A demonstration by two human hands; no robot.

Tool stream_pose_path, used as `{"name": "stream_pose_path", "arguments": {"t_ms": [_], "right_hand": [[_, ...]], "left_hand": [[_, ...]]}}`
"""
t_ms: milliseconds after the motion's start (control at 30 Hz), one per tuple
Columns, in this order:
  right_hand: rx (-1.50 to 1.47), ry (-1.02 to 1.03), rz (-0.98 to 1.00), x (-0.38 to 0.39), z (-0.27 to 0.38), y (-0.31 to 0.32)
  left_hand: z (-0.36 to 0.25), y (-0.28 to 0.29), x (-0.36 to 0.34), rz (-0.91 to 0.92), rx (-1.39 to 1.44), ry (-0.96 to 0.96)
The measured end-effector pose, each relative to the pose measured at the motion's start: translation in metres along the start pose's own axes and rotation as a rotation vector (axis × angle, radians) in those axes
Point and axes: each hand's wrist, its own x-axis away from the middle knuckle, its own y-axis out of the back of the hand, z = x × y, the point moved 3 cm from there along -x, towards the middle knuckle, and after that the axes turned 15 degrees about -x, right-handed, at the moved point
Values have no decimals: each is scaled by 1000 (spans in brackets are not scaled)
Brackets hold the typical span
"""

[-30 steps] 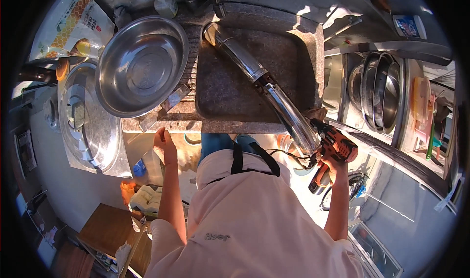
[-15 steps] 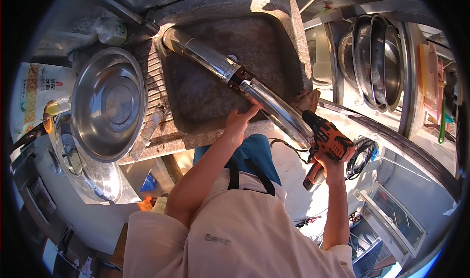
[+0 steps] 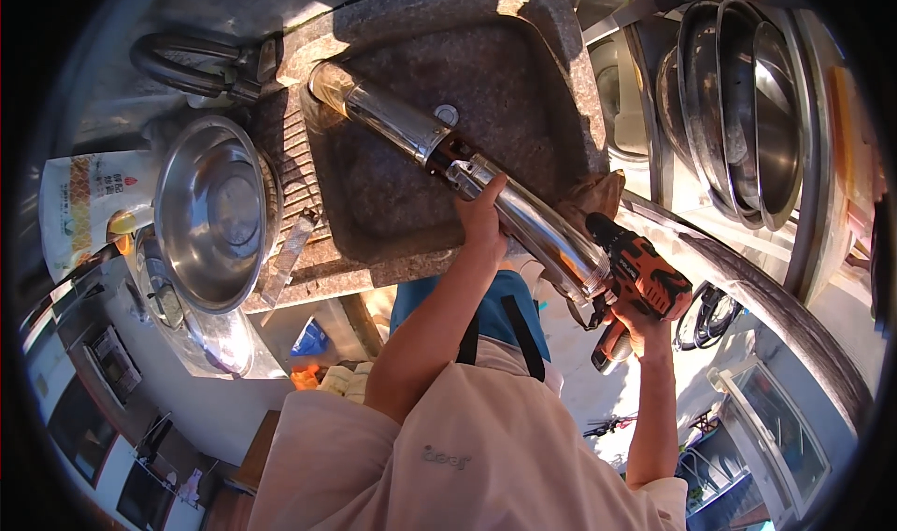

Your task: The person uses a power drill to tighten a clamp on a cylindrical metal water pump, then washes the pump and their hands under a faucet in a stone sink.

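A long, shiny steel submersible pump (image 3: 547, 227) lies slantwise across the stone sink (image 3: 392, 243). Its far end rests in the sink's upper left corner, and its near end sticks out past the front right edge. My left hand (image 3: 483, 215) grips the tube just below the dark slotted section at its middle, thumb on top. In my right hand (image 3: 643, 330) is an orange and black cordless drill (image 3: 652, 274), held by its handle beside the pump's near end. The drill's front points up and left. Whether it touches the pump I cannot tell.
A steel basin (image 3: 220, 218) stands on the ribbed ledge at the left, near a dark faucet (image 3: 201, 66) and a white printed bag (image 3: 79, 213). Several metal pans (image 3: 738, 110) stand on edge in a rack at the right. A coiled black cable (image 3: 712, 316) lies below.
My left hand has moved from the pump's near side to a firmer hold around it. My right hand keeps the drill by the near end. The whole view has shifted slightly.
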Motion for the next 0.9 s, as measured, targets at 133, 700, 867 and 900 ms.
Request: {"name": "stream_pose_path", "arguments": {"t_ms": [133, 700, 867, 900], "right_hand": [[-10, -29, -17, -3, -5, 25], [0, 43, -63, 3, -4, -4], [17, -41, -90, 3, -20, 10], [24, -32, -92, 3, -23, 11]], "left_hand": [[-1, -1, 2, -13, -32, 27], [-34, 26, 34, 105, -537, -43], [-28, 36, 35, 153, -484, 9], [-27, 38, 35, 154, -484, 10]]}}
